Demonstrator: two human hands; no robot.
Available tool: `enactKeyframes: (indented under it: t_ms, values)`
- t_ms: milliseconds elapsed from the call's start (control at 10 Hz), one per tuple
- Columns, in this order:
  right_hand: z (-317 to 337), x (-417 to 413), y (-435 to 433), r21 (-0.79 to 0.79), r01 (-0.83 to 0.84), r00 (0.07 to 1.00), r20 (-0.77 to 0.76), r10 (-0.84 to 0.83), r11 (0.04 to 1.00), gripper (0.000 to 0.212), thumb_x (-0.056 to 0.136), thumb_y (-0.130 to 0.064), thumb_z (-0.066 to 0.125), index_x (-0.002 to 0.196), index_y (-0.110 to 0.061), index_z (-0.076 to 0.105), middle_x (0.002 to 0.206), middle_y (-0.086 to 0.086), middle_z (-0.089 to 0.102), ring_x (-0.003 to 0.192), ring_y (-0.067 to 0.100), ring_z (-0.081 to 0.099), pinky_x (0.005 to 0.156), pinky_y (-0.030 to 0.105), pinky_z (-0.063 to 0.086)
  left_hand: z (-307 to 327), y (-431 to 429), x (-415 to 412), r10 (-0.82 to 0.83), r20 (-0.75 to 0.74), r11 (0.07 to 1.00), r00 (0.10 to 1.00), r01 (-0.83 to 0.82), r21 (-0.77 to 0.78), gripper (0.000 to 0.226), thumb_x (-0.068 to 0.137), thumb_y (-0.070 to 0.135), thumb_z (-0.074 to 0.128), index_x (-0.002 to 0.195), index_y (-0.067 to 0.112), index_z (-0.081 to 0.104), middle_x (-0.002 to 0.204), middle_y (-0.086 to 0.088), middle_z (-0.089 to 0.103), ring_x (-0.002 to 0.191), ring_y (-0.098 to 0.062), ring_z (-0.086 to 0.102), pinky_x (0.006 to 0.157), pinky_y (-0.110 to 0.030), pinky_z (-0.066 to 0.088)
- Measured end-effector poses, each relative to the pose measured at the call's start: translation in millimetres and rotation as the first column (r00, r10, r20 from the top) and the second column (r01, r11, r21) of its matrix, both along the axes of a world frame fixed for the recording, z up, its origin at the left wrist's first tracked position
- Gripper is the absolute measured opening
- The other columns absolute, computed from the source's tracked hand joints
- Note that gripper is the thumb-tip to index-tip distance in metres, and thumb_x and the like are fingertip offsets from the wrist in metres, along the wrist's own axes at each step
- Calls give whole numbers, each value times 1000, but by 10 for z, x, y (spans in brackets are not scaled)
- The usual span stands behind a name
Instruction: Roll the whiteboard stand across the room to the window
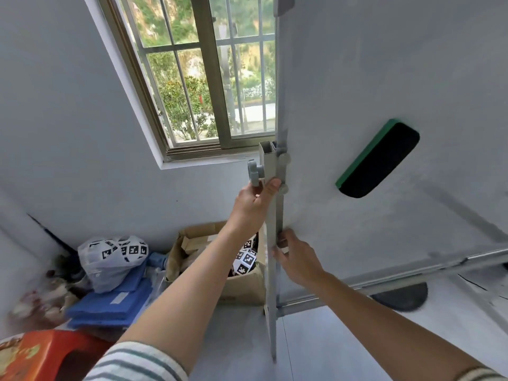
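While both hands grip the whiteboard stand (272, 215), cardboard box (242, 284) behind, window (203, 78) beyond.

text: none readable | fiducial squares on balls (125, 250) | no words

Both hands are gripping the whiteboard stand (270, 270) post, left hand (254, 204) above right hand (297, 259), with the window (203, 78) just beyond.
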State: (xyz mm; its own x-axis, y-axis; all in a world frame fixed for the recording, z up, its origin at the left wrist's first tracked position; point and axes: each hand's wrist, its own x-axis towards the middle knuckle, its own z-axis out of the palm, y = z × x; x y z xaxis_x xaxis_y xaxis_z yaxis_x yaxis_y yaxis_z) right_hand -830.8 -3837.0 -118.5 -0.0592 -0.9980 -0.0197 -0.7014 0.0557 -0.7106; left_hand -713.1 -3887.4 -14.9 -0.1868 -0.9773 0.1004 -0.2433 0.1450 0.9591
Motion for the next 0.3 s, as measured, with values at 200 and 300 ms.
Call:
enactKeyframes:
  t_ms: [200, 300]
  values:
    - [220, -233, 231, 59, -142, 990, 9, 142, 988, 56, 88, -38, 61, 138, -28, 36, 125, 1, 59, 93, 18, 64, 85, 30, 50, 117, -23, -92, 21, -46, 997, 999, -17, 69, 23, 82, 55, 55, 83, 34, 63, 92, 10, 66, 101, -23, 60, 103, -54, 44]
    - [663, -545, 396, -138, -107, 983, 136, 126, 985, 49, 88, -33, 64, 133, -30, 45, 119, 0, 64, 89, 12, 66, 81, 28, 53, 30, 37, -85, 84, 0, 990, 996, -84, 109, 33, 82, 58, 57, 97, 29, 64, 99, 2, 65, 97, -23, 61, 98, -54, 49]
